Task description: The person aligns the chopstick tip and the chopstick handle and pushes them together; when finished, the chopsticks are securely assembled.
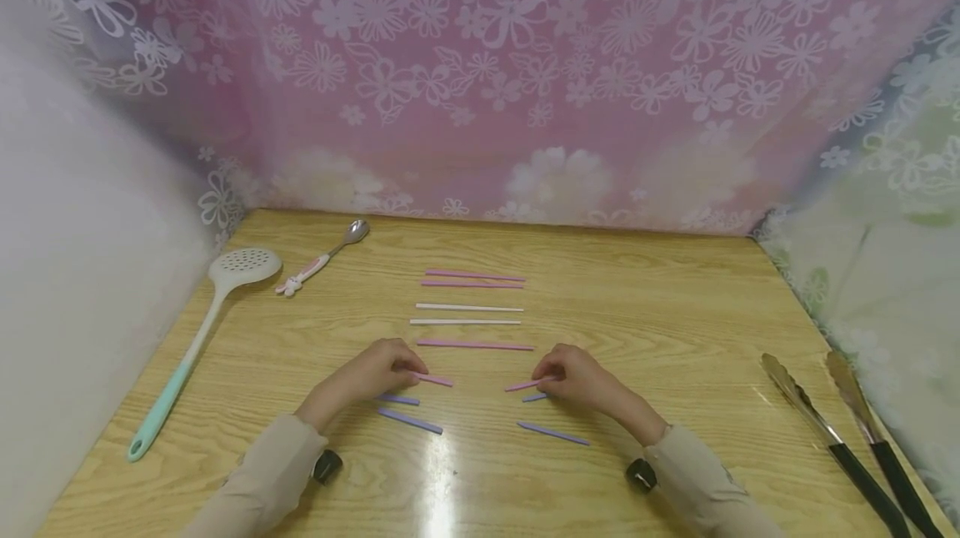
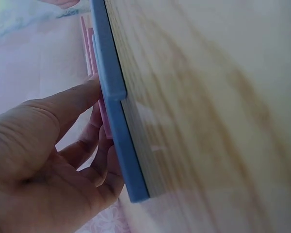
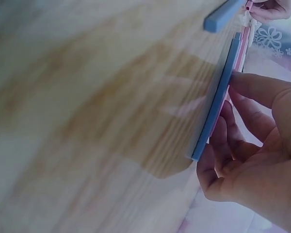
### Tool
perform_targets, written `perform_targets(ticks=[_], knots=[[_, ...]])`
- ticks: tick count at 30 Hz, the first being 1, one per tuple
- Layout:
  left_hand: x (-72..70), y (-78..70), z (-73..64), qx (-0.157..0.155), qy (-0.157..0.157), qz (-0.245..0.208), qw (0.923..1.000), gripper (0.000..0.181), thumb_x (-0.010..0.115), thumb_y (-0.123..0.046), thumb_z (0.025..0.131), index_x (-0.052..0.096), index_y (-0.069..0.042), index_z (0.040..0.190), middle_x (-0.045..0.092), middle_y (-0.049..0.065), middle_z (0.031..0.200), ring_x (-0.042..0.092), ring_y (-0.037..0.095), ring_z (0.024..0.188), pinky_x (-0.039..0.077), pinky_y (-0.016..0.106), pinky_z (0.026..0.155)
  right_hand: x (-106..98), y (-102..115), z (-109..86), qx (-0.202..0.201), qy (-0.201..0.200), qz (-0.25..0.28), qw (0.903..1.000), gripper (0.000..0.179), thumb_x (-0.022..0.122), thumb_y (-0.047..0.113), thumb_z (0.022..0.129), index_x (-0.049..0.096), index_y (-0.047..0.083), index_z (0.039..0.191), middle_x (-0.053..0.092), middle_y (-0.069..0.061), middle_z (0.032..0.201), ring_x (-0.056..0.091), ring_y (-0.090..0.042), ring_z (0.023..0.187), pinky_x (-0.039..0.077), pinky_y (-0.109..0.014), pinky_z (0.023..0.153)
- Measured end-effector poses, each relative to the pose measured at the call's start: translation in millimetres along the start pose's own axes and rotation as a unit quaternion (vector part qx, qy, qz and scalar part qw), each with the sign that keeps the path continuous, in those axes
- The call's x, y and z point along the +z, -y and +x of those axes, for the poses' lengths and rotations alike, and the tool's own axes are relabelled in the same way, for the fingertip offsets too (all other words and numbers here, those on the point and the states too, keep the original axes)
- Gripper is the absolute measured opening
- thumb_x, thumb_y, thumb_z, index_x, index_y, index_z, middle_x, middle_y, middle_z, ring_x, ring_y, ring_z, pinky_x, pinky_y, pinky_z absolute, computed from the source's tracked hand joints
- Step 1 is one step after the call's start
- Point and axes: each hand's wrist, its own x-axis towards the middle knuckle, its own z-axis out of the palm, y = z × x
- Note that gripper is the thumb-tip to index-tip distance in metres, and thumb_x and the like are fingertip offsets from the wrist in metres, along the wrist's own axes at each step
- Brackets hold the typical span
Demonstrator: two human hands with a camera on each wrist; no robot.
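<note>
My left hand (image 1: 392, 363) pinches a short pink stick (image 1: 438, 380) between thumb and fingers, just above the table. Opposite it, my right hand (image 1: 573, 371) pinches another short pink stick (image 1: 521, 386). Both sticks slant down toward the middle, their inner ends apart. Two short blue sticks (image 1: 411, 420) lie beside the left hand, one partly behind it. On the right side are two more blue sticks (image 1: 553, 434), the upper one partly covered by the hand. In the left wrist view, blue sticks (image 2: 109, 58) hide part of the pink one; a blue stick (image 3: 218, 97) does likewise in the right wrist view.
Beyond the hands lie a pink chopstick (image 1: 476, 345), two white chopsticks (image 1: 465, 322) and two more pink chopsticks (image 1: 472, 284). A slotted ladle (image 1: 191, 346) and a rabbit-handled spoon (image 1: 322, 261) are at left. Black-handled tongs (image 1: 855, 455) lie at right on the wooden table (image 1: 660, 296).
</note>
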Motion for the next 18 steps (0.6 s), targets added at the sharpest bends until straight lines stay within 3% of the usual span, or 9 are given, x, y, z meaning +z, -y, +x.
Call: perform_targets(ticks=[7, 10, 18], knots=[[0.7, -2.9, 0.6, 0.001, -0.006, -0.003, 1.0, 0.015, 0.062, -0.008, 0.092, 0.07, -0.004, 0.104, 0.064, 0.007, 0.105, 0.058, 0.024, 0.099, 0.052, 0.036, 0.085, -1, 3, -0.7, 0.015, -0.001, 0.0, 0.9999, 0.003, 0.068, 0.005, 0.085, 0.07, 0.003, 0.087, 0.06, 0.0, 0.082, 0.051, -0.009, 0.076, 0.045, -0.022, 0.067], [1.4, -6.9, 0.9, 0.007, -0.016, 0.001, 0.9998, 0.016, 0.062, -0.01, 0.092, 0.069, -0.005, 0.105, 0.065, 0.005, 0.103, 0.059, 0.021, 0.097, 0.051, 0.032, 0.083, -2, 6, -1.0, 0.021, -0.006, 0.007, 0.9997, 0.003, 0.068, 0.006, 0.086, 0.069, 0.003, 0.087, 0.063, -0.001, 0.084, 0.055, -0.011, 0.079, 0.048, -0.024, 0.07], [4.4, -21.2, 7.0, 0.05, -0.051, 0.002, 0.9975, 0.017, 0.062, -0.014, 0.093, 0.069, -0.009, 0.107, 0.063, -0.002, 0.095, 0.056, 0.01, 0.085, 0.049, 0.022, 0.075, -5, 19, -4.0, 0.003, -0.054, 0.027, 0.9982, 0.003, 0.067, 0.009, 0.088, 0.069, 0.007, 0.09, 0.068, -0.001, 0.089, 0.061, -0.013, 0.083, 0.052, -0.026, 0.074]])
